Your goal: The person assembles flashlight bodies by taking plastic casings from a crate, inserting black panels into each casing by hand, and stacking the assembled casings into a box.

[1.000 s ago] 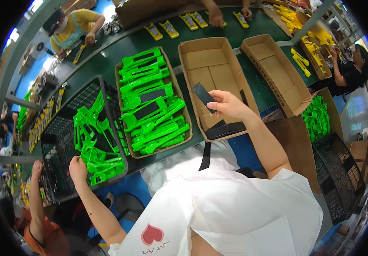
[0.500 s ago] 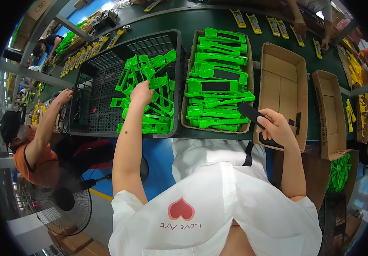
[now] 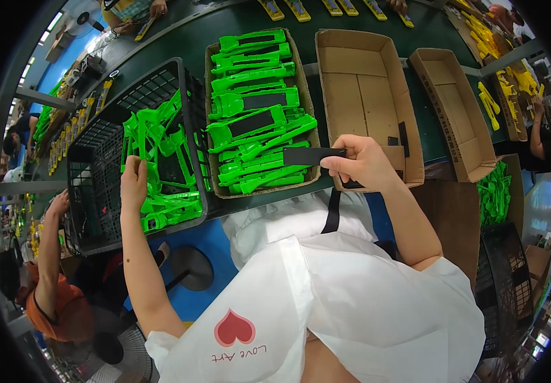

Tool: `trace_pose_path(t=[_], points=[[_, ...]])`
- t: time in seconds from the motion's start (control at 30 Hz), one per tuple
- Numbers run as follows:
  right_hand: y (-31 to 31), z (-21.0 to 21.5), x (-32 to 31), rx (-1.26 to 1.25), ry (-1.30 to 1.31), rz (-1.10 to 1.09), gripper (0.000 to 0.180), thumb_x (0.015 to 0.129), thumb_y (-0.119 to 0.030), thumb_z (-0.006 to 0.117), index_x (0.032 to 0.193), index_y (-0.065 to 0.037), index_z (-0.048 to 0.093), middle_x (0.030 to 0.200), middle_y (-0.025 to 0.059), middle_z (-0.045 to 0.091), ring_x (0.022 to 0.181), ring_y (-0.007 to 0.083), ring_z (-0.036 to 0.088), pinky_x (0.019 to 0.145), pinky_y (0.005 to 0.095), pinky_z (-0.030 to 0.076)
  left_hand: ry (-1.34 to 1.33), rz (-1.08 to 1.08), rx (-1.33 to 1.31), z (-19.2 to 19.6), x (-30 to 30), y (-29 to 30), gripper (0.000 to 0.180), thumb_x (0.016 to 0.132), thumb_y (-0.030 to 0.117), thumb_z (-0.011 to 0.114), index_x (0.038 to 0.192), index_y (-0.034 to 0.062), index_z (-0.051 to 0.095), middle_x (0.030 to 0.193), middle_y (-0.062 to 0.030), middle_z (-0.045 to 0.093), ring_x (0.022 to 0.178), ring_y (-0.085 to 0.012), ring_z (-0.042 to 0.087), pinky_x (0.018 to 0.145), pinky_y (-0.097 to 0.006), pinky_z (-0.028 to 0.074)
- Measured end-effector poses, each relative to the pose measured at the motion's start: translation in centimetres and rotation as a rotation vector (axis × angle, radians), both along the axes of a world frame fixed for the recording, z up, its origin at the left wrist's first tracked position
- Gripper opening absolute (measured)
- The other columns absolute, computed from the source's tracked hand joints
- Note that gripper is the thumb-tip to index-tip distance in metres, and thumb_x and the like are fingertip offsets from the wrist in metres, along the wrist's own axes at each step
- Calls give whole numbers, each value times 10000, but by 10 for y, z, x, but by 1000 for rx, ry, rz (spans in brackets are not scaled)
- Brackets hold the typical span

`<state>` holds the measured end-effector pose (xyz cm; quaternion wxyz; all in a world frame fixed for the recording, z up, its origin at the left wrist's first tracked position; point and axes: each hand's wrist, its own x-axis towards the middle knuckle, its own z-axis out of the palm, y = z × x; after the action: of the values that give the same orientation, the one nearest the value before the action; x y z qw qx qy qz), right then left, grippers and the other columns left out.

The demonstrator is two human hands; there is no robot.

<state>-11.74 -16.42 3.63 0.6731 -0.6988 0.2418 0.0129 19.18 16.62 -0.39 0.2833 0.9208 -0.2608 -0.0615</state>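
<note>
My left hand [image 3: 133, 183] reaches into a black wire basket [image 3: 100, 150] and closes on one of the loose bright green plastic parts [image 3: 160, 167] piled in it. My right hand [image 3: 361, 161] holds a flat black strip [image 3: 312, 155] over the near edge of a cardboard tray [image 3: 211, 121] filled with several green parts with black strips fitted [image 3: 253, 118]. To the right stands a cardboard tray [image 3: 364, 96] holding a few small black pieces [image 3: 400, 137].
Another cardboard tray [image 3: 451, 108] sits further right on the dark green bench [image 3: 192, 38]. Yellow parts [image 3: 492, 99] lie at the far right. A person in an orange shirt [image 3: 52, 287] works at my left; others work across the bench. A black basket [image 3: 502, 281] with green parts [image 3: 495, 191] above it stands at my right.
My right hand moved left from the empty cardboard tray, carrying the black strip toward the tray of green parts. My left hand stayed in the wire basket among the green parts.
</note>
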Motion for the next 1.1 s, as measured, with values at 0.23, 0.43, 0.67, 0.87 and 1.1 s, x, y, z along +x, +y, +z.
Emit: trace_pose_path(t=[0.23, 0.43, 0.67, 0.87, 1.1], points=[[8, 0, 6, 20, -15, 14, 146, 781, -117, 616, 762, -3, 526, 586, 35, 554, 409, 30, 408, 370, 174, 338, 731, 240, -760, 25, -56, -37, 327, 834, 140, 549, 1106, -8, 445, 763, -33, 527, 631, -100, 532, 533, -226, 489], [12, 8, 0, 105, -98, 14, 120, 838, -118, 539, 801, -6, 516, 581, 41, 554, 403, 29, 416, 370, 172, 333, 941, -21, -767, 45, -139, -96, 304, 848, 56, 485, 1146, 3, 463, 806, -80, 575, 680, -156, 575, 621, -286, 505], [19, 7, 1, 96, -121, 10, 150, 846, -148, 537, 831, 0, 517, 582, 37, 556, 412, 34, 420, 384, 176, 324, 963, -388, -649, 30, -176, -127, 211, 877, 53, 417, 1045, 13, 538, 1002, -60, 541, 816, -118, 549, 700, -271, 454], [45, -5, 7, 5, -240, -164, 150, 854, -153, 529, 856, -5, 508, 591, 20, 550, 431, 29, 432, 380, 165, 320, 1219, 19, -1069, 33, -193, -151, 248, 869, 231, 496, 986, 23, 561, 842, -48, 594, 751, -130, 580, 575, -296, 502], [53, -10, 13, -231, -307, -205, 150, 851, -144, 532, 837, 4, 516, 575, 23, 552, 428, 28, 444, 377, 169, 328, 1208, 199, -1130, 40, -198, -164, 198, 851, 239, 524, 954, 72, 548, 824, -23, 595, 725, -123, 578, 505, -275, 474]])
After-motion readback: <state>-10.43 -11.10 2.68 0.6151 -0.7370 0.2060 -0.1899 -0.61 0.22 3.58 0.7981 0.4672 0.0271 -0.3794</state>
